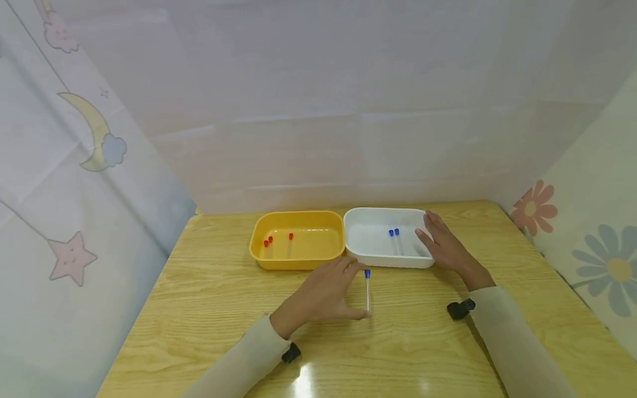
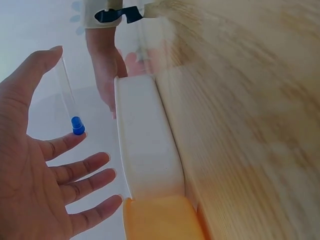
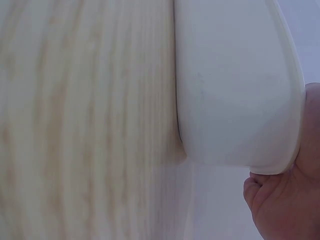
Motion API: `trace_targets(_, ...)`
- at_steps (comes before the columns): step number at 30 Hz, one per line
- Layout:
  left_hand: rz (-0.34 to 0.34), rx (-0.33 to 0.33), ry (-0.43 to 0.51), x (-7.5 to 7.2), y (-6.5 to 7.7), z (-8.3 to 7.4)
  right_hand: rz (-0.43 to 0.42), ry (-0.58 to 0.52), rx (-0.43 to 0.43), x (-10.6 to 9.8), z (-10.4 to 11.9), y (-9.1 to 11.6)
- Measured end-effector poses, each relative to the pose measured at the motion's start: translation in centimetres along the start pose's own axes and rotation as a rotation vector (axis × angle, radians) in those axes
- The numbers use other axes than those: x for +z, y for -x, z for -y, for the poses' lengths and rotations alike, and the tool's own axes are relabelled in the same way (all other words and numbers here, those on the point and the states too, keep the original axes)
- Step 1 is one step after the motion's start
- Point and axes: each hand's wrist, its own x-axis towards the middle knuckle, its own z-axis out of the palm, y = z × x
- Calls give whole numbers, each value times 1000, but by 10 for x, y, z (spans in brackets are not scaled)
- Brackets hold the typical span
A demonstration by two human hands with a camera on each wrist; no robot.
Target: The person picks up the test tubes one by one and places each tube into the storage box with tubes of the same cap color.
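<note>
My left hand pinches a thin clear tube with a blue cap end to end, its thumb at the clear end and the index fingertip at the cap. In the left wrist view the tube hangs off the table, and the other fingers spread away from it. My right hand rests at the right end of the white tray, fingers straight along the rim and thumb over the inside. Two blue-capped tubes lie in that tray. From the right wrist, the hand shows against the tray's end.
Left of the white tray and against it stands a yellow tray holding three red-capped tubes. Both trays sit toward the back of the wooden table. A pale sheet hangs behind, with patterned sheets at both sides.
</note>
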Motion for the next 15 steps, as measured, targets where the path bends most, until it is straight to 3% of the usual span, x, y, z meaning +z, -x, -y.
trace_targets(5, -37, -3, 18, -2, -4, 2, 1, 4, -13, 0, -1, 0)
trace_targets(15, -49, -28, 112, -5, -13, 7, -4, 2, -3, 3, -5, 0)
